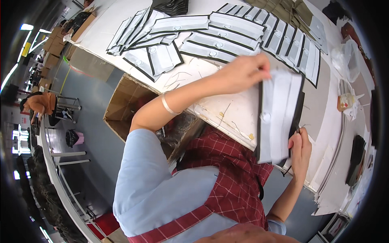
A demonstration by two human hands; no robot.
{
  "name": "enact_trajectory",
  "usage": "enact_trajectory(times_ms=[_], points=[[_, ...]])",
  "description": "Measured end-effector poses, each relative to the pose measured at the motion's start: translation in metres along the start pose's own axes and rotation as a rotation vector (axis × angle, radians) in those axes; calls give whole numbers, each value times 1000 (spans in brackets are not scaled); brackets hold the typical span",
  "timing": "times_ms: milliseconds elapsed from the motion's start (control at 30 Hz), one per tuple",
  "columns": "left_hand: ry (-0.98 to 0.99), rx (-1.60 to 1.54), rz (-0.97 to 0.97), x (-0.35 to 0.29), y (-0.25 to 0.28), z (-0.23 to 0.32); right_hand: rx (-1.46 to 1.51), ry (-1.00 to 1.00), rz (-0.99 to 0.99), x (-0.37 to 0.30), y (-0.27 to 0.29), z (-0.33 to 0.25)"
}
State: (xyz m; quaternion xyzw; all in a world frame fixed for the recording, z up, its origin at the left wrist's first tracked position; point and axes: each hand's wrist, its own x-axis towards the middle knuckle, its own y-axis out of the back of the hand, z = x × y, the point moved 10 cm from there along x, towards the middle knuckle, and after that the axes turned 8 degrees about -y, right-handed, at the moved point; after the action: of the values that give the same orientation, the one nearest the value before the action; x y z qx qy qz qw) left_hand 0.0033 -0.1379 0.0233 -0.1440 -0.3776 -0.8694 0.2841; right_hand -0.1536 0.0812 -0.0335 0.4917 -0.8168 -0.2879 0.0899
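Over the table's near edge, a pale grey-white fabric panel [276, 117] with black edging hangs upright, slightly blurred. A small round spot shows on its face. My left hand [245, 73] reaches across and pinches the panel's upper left corner between thumb and fingers. Beside the panel's lower right edge, my right hand [300, 150] is closed, its fingertips against the black border. A thin dark pointed tool [298, 127] sticks up from that hand; most of it is hidden in the fingers.
Similar panels [221, 38] lie in overlapping rows across the white table [190, 73], with loose threads near its edge. An open cardboard box [121, 99] stands below, left of my apron. A clear plastic bag [346, 60] lies at the right. Another person [42, 105] bends over far left.
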Motion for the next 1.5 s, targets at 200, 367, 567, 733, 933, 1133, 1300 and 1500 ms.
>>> enact_trajectory(times_ms=[200,367,567,733,933,1133,1300,1500], points=[[231,-233,592,-85,199,-35,-41,40,-2,-2,1,-11],[755,-33,354,-179,286,-161,-55,55,11,-4,3,-19],[298,1062,333,-130,276,-137,-82,94,-47,-15,-13,-27],[58,40,-9,15,70,-46,30,126,12,-25,1,-17],[-37,-301,-558,50,-113,49,70,-58,256,-33,72,36],[-28,-76,-652,42,-156,58,8,-46,284,-33,73,40],[-103,-85,-619,33,-158,65,15,-90,259,-33,71,42],[-158,-131,-628,28,-166,74,25,-39,285,-33,72,44]])
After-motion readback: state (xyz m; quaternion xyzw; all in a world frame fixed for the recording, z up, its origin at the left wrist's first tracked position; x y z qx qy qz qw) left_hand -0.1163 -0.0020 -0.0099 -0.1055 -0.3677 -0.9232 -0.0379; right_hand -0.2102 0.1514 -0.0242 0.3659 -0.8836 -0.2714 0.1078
